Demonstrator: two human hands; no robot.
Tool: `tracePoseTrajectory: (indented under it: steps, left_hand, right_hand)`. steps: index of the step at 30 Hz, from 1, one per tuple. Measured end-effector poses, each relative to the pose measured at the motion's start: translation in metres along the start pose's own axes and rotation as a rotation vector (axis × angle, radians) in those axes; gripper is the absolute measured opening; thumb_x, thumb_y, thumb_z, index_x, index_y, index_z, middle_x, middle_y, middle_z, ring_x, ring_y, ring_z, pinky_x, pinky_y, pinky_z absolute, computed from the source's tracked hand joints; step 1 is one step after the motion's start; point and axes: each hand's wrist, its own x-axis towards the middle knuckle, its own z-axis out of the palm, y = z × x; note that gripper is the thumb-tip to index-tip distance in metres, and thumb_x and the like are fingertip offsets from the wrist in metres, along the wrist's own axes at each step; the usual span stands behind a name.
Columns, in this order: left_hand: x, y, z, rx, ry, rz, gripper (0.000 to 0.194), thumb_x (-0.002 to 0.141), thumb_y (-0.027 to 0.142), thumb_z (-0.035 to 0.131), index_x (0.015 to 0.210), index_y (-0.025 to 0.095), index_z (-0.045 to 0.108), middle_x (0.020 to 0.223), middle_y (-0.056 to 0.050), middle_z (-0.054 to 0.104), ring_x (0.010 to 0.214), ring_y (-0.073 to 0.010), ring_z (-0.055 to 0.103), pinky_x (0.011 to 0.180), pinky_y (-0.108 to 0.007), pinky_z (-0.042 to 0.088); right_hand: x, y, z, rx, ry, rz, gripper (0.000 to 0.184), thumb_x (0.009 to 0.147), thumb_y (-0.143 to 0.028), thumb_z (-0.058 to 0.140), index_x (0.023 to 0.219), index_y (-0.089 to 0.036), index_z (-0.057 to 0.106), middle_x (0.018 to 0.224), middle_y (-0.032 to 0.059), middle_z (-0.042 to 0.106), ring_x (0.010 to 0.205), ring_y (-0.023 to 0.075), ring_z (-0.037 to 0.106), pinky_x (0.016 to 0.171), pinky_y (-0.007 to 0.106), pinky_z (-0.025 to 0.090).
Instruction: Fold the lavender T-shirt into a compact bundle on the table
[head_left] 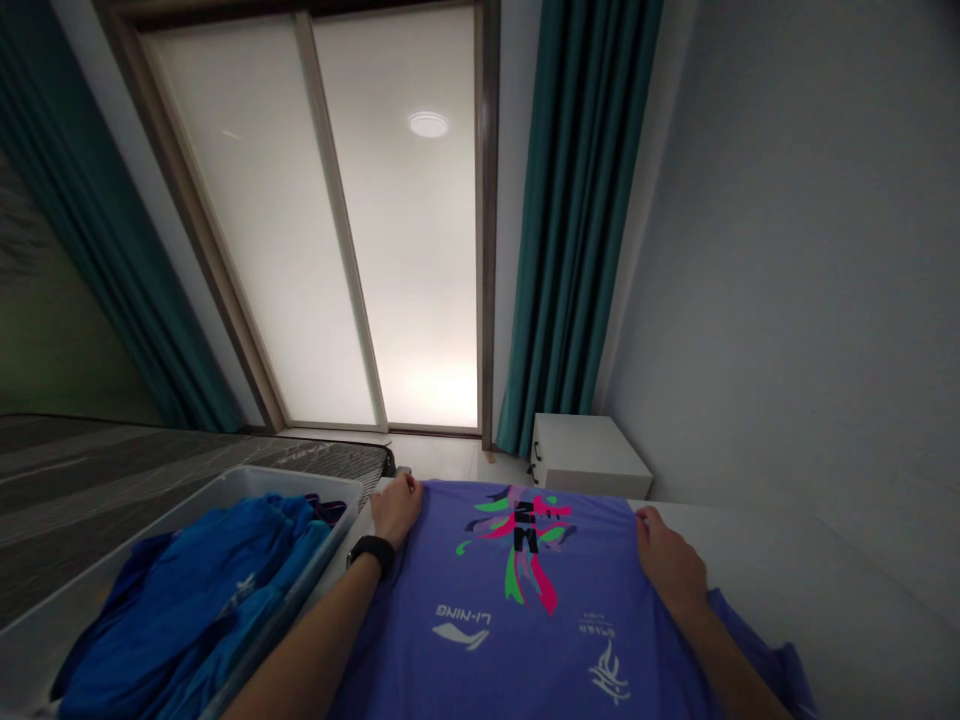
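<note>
A purple T-shirt (555, 650) with a bright pink, green and black print and white logos lies spread in front of me, its lettering upside down to my view. My left hand (397, 508), with a black watch on the wrist, pinches the shirt's far left corner. At the far right corner, my right hand (671, 560) grips the cloth between thumb and fingers. The fabric between both hands is stretched nearly flat over a white surface (757, 550). A sleeve shows beyond my right forearm. The near end of the shirt runs out of view.
On the left stands a translucent plastic bin (251, 478) holding blue clothes (202, 590), beside a dark grey patterned bed cover (180, 455). A small white cabinet (589, 445) is beyond the surface, near a teal curtain (581, 230) and frosted sliding doors (405, 260). A wall (810, 260) bounds the right.
</note>
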Motion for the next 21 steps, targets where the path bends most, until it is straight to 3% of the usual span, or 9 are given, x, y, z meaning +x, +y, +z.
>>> tracePoseTrajectory:
  steps: [3, 5, 9, 13, 17, 21]
  left_hand:
    - [0.0, -0.005, -0.004, 0.0, 0.0, -0.055, 0.032, 0.093, 0.032, 0.035, 0.095, 0.017, 0.063, 0.095, -0.013, 0.072, 0.096, -0.0282, 0.066, 0.089, -0.043, 0.039]
    - [0.0, -0.006, -0.007, 0.007, -0.007, -0.035, 0.029, 0.092, 0.031, 0.038, 0.096, 0.018, 0.063, 0.097, -0.012, 0.072, 0.1, -0.0278, 0.065, 0.091, -0.042, 0.039]
    - [-0.009, -0.001, -0.011, 0.018, -0.036, 0.029, 0.039, 0.095, 0.033, 0.034, 0.121, 0.012, 0.053, 0.101, -0.017, 0.071, 0.102, -0.0299, 0.065, 0.089, -0.042, 0.041]
    - [-0.036, 0.001, -0.009, 0.094, -0.064, 0.192, 0.047, 0.095, 0.037, 0.037, 0.134, 0.011, 0.044, 0.106, -0.018, 0.07, 0.1, -0.0315, 0.066, 0.087, -0.042, 0.044]
    - [-0.065, -0.009, -0.006, 0.193, -0.117, 0.318, 0.045, 0.097, 0.026, 0.029, 0.139, 0.014, 0.039, 0.104, -0.016, 0.071, 0.093, -0.0297, 0.069, 0.077, -0.039, 0.048]
    - [-0.067, -0.024, -0.013, 0.087, -0.166, 0.256, 0.042, 0.096, 0.022, 0.027, 0.136, 0.016, 0.039, 0.103, -0.015, 0.071, 0.088, -0.028, 0.07, 0.071, -0.035, 0.048]
  right_hand:
    - [0.0, 0.0, -0.006, 0.02, -0.017, 0.056, 0.04, 0.1, -0.035, 0.023, 0.127, -0.022, 0.049, 0.097, 0.0121, 0.073, 0.085, 0.0268, 0.071, 0.066, 0.033, 0.047]
    - [0.001, 0.0, -0.01, 0.012, -0.077, 0.049, 0.04, 0.099, -0.037, 0.024, 0.123, -0.023, 0.053, 0.098, 0.0117, 0.073, 0.086, 0.0279, 0.071, 0.067, 0.035, 0.048]
    - [0.001, 0.003, -0.016, -0.029, -0.123, 0.018, 0.042, 0.099, -0.033, 0.02, 0.105, -0.022, 0.06, 0.098, 0.0121, 0.073, 0.086, 0.0279, 0.071, 0.066, 0.034, 0.048]
    - [-0.008, 0.01, -0.017, -0.059, -0.119, -0.035, 0.04, 0.099, -0.033, 0.024, 0.101, -0.02, 0.061, 0.1, 0.0107, 0.073, 0.089, 0.0248, 0.07, 0.071, 0.032, 0.048]
    - [-0.027, 0.016, -0.014, -0.111, -0.105, -0.098, 0.042, 0.098, -0.035, 0.029, 0.127, -0.016, 0.053, 0.101, 0.0145, 0.073, 0.086, 0.0285, 0.07, 0.076, 0.037, 0.048]
    - [-0.039, 0.022, -0.016, -0.136, -0.104, -0.201, 0.046, 0.098, -0.025, 0.027, 0.139, -0.016, 0.045, 0.093, 0.0142, 0.074, 0.083, 0.0283, 0.07, 0.076, 0.037, 0.047]
